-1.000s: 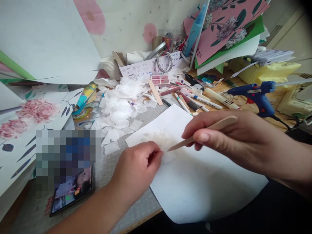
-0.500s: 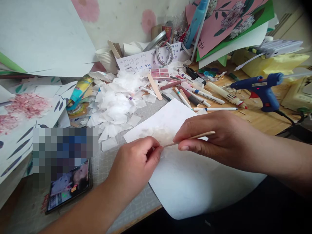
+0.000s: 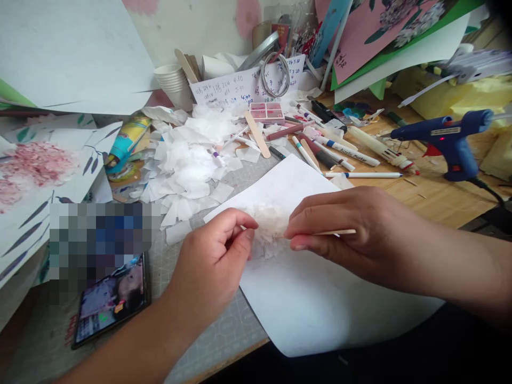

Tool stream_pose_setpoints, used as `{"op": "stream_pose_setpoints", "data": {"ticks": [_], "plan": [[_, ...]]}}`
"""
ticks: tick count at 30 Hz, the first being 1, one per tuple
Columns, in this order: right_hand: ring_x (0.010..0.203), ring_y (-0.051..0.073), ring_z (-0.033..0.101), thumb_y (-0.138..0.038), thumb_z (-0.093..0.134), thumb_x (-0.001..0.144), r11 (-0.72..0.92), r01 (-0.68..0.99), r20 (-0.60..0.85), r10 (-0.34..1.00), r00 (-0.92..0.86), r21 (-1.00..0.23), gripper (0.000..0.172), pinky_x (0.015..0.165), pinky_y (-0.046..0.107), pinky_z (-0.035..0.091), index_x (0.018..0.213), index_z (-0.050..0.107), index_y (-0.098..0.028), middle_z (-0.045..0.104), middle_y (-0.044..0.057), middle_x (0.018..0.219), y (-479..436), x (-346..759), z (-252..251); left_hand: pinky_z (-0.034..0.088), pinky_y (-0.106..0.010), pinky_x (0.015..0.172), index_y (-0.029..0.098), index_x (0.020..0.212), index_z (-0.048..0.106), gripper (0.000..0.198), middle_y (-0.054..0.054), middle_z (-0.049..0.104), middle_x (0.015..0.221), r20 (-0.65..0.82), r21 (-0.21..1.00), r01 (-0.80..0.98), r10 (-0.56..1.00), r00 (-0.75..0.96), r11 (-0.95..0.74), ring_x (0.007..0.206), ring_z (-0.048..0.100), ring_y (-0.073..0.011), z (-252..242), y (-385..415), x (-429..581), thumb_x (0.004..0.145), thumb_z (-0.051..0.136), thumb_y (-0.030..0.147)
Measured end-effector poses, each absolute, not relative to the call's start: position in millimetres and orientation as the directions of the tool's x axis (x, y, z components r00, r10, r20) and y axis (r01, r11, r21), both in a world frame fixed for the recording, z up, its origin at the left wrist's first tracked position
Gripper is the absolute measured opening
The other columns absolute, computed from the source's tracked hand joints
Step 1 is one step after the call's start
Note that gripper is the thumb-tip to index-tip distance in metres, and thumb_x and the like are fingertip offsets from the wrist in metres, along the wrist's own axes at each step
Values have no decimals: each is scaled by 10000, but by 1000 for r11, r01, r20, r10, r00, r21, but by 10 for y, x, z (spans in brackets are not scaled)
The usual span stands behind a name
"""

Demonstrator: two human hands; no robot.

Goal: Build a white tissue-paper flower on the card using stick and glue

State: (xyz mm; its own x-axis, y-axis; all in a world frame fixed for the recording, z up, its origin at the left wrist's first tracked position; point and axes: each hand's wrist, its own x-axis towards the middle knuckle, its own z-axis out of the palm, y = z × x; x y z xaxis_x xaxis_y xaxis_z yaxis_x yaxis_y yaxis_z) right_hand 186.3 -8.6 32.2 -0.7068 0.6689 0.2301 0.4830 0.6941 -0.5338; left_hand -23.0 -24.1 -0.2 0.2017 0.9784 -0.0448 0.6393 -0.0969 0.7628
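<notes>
A white sheet of paper (image 3: pixel 304 309) lies at the table's front edge, partly past it. On it sits a cluster of pale, crumpled tissue pieces (image 3: pixel 272 220). My right hand (image 3: pixel 340 234) pinches a thin wooden stick (image 3: pixel 344 232), its tip end hidden behind the fingers at the cluster's right side. At the cluster's left side is my left hand (image 3: pixel 218 261), thumb and forefinger pressed together; anything between them is too small to make out. Behind the sheet, a loose heap of white tissue squares (image 3: pixel 188 165) covers the grey cutting mat (image 3: pixel 224 330).
A phone (image 3: pixel 112 304) rests left of my left forearm. Scattered markers (image 3: pixel 348 152) and a wide craft stick (image 3: pixel 258 133) lie behind the sheet. A blue glue gun (image 3: pixel 448 138) stands on the right with its cable. Paper cups (image 3: pixel 174 85) and flower artwork (image 3: pixel 44 170) are around the left.
My left hand has drawn slightly left, away from the stick. The stick in my right hand now lies flatter, and more of the tissue cluster shows between my hands. The view has shifted slightly.
</notes>
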Motion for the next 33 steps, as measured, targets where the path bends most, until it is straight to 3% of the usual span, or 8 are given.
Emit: {"op": "stream_pose_setpoints", "data": {"ticks": [5,12,18,30,33], "plan": [[707,129,582,-249,491,924,670,471,280,701,-656,-573,209,618,224,402,814,638,-149,648,43,796,-108,1899,215,388,-219,535,224,897,561,104,62,560,608,-60,811,582,982,181,-58,576,520,-106,19,-217,-247,857,473,262],[735,125,593,-259,534,904,507,351,257,787,-561,-787,159,646,208,452,887,637,-139,641,46,801,-163,2021,111,367,-213,524,220,874,554,88,67,546,609,-80,835,548,974,214,-52,563,498,-95,29,-208,-251,847,473,240],[749,127,593,-263,535,904,552,413,283,785,-551,-725,164,651,210,440,869,644,-145,638,46,827,-204,2057,161,372,-218,538,214,854,555,81,64,542,608,-98,846,532,973,208,-28,581,502,-101,25,-218,-239,848,479,239],[798,144,592,-183,476,924,692,438,260,662,-703,-574,166,662,228,427,892,636,-151,631,87,927,-253,1975,172,361,-188,503,212,863,576,75,61,559,627,-64,887,462,992,106,8,565,491,-84,39,-205,-263,831,512,232],[777,140,592,-199,488,919,659,418,278,689,-670,-626,166,659,232,439,885,643,-151,636,77,899,-222,1977,136,371,-189,507,223,870,584,74,59,569,657,5,879,477,1000,31,-19,584,499,-93,19,-177,-281,818,533,238]]}}
